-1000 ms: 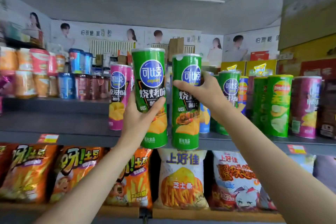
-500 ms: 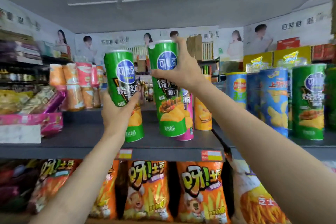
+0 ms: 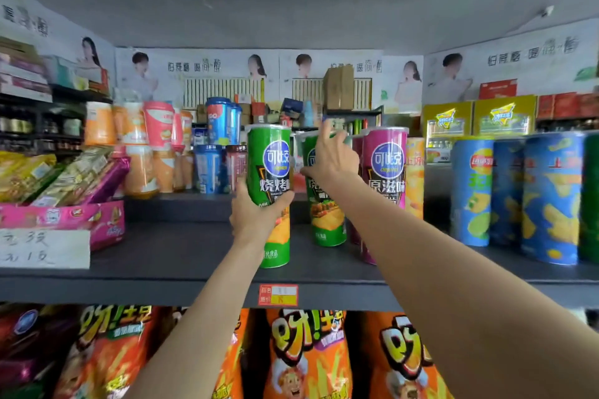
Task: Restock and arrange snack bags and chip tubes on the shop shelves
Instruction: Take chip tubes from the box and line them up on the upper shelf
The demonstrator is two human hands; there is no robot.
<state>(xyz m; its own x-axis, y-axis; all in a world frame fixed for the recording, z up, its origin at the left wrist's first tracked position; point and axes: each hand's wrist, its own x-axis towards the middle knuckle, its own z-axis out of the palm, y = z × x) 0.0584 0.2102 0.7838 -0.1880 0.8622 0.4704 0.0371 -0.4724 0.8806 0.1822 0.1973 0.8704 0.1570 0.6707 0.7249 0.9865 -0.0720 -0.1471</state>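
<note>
I see both green chip tubes now lower, at the dark shelf (image 3: pixel 162 256): left hand (image 3: pixel 256 214) grips the front tube (image 3: pixel 270 172), right hand (image 3: pixel 330 159) grips the rear tube (image 3: pixel 327 220) beside the magenta tube (image 3: pixel 385 165)

From my feed the shop looks evenly and softly lit, the brightest area being the pale poster wall (image 3: pixel 227 74) far behind the grey shelf (image 3: pixel 162 288), with no hard shadows on the shelf. I see wide-angle bending above the shelf, at the ceiling and side walls. Below the shelf the orange snack bags (image 3: pixel 308 356) sit dimmer and slightly soft.
</note>
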